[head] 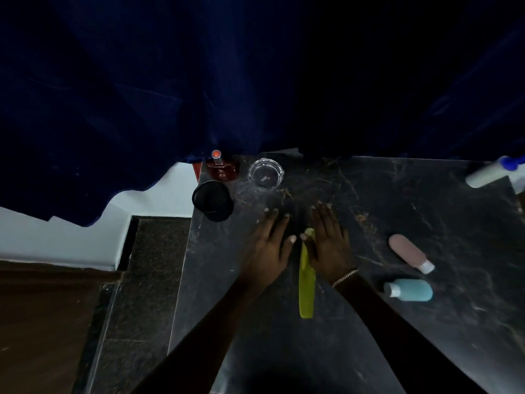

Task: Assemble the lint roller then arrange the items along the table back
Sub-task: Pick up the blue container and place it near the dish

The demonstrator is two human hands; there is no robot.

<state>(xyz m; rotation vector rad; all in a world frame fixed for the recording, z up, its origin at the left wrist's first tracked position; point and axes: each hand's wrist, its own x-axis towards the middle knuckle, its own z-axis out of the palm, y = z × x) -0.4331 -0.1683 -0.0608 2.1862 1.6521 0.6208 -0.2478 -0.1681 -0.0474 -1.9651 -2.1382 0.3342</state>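
While the comb lies between them, left hand and right hand rest spread flat.

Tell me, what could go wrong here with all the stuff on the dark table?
The black mesh cup sits right at the table's left edge, so a nudge might tip it off. The glass ashtray is just beyond the left hand; a forward slide could knock it. The pink bottle and blue bottle lie sideways and might roll.
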